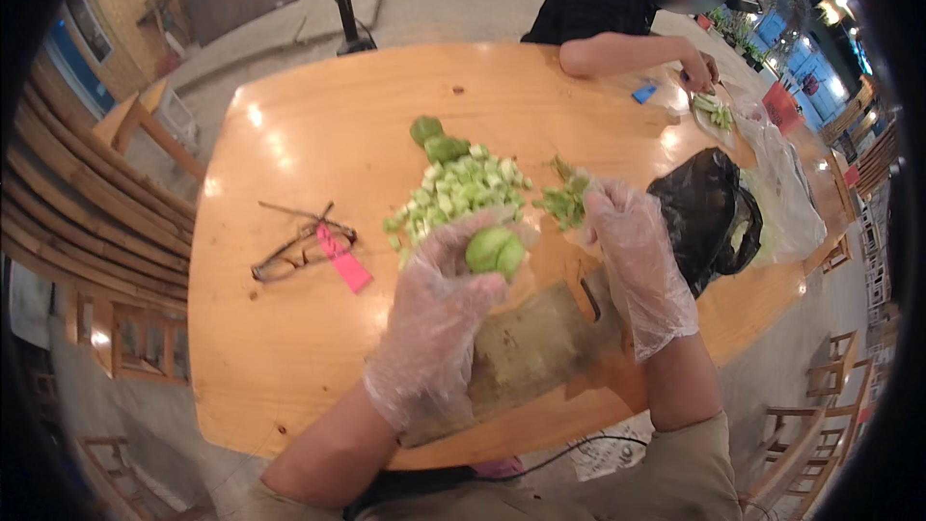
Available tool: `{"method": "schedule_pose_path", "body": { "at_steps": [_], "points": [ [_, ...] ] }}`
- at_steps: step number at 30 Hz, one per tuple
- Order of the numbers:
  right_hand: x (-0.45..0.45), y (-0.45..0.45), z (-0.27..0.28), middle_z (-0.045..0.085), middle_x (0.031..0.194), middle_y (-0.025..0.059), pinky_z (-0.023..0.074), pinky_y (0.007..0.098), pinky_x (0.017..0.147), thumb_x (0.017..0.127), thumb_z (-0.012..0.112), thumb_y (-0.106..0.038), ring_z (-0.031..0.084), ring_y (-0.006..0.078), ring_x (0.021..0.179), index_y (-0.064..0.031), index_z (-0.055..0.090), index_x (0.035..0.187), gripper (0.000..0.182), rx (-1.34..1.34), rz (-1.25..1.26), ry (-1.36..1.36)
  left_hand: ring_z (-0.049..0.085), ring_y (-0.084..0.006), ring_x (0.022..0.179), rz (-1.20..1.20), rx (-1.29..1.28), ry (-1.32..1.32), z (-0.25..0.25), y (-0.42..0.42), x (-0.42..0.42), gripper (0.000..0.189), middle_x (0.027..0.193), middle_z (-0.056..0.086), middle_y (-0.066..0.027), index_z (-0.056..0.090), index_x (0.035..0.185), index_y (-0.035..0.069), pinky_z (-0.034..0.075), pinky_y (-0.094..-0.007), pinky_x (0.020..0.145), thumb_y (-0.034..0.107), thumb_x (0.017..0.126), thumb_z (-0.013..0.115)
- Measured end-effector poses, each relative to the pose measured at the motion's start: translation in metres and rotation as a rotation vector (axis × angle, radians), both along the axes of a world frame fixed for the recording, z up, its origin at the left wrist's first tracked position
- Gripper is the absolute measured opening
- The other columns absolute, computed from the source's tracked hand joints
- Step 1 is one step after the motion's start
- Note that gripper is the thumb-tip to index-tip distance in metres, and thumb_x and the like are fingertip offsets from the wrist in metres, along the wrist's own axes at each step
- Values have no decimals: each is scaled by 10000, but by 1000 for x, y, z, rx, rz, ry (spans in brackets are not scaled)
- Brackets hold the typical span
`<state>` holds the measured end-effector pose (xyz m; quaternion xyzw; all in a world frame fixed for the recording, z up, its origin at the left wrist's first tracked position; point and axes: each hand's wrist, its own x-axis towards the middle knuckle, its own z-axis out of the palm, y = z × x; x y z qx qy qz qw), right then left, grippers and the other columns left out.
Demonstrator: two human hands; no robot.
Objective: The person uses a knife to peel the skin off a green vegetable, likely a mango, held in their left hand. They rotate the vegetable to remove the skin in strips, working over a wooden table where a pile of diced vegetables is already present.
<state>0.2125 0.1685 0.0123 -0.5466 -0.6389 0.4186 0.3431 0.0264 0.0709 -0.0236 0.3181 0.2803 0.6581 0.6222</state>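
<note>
My left hand [441,311], in a clear plastic glove, holds a round green vegetable [495,252] with a line across its face. My right hand [640,253], gloved too, is closed with fingers curled over green trimmings [568,199]; whether it grips something small is hidden. A worn cutting board [535,347] lies beneath and between my hands, with a dark slot or handle near its right end. Beyond my left hand is a heap of chopped pale green pieces [470,184], and whole green vegetables [438,141] sit at its far side.
Eyeglasses [304,242] with a pink tag [343,260] lie on the wooden table [289,347] at left. A black plastic bag [702,213] and a clear bag [781,195] stand at right. Across the table, a person's arm [629,54] reaches over cut greens [712,111].
</note>
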Motion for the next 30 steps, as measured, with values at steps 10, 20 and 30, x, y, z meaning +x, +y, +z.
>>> {"method": "schedule_pose_path", "body": {
  "at_steps": [10,20,30],
  "points": [
    [8,5,-11,487,666,-38,382,256,595,971,577,-229,433,60,665,4,666,1141,302,-11,-45,13,564,-161,1130,25,-10,-61,7,-2,1,655,1313,559,-106,406,1421,-42,475,-304,968,199,904,727],
    [-5,-38,28,698,918,156,522,323,733,843,689,-102,660,237,759,-106,657,1262,420,287,458,-143,585,-149,1136,63,11,39,0,1,-4,585,1315,564,-87,438,1416,-12,516,-293,934,54,896,698],
    [-7,-41,29,674,822,116,514,347,684,796,708,-100,645,265,722,-101,694,1198,401,402,529,-170,638,-159,1052,117,-144,150,20,-2,2,532,1189,637,-85,543,1292,0,560,-313,901,-21,810,767]
  ]
}}
